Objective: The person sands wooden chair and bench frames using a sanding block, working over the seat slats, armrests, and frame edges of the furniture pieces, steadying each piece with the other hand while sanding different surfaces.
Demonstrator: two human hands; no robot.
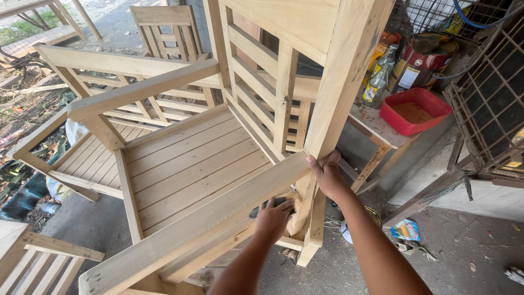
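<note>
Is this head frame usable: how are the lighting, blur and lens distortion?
Head view: even, soft daylight with no glare; brighter ground at top left. The wooden chair is sharp, as are the right hand and left hand, which presses a dark pad. Wide-angle lens bends the chair's post and stretches the forearms at the bottom edge.
</note>
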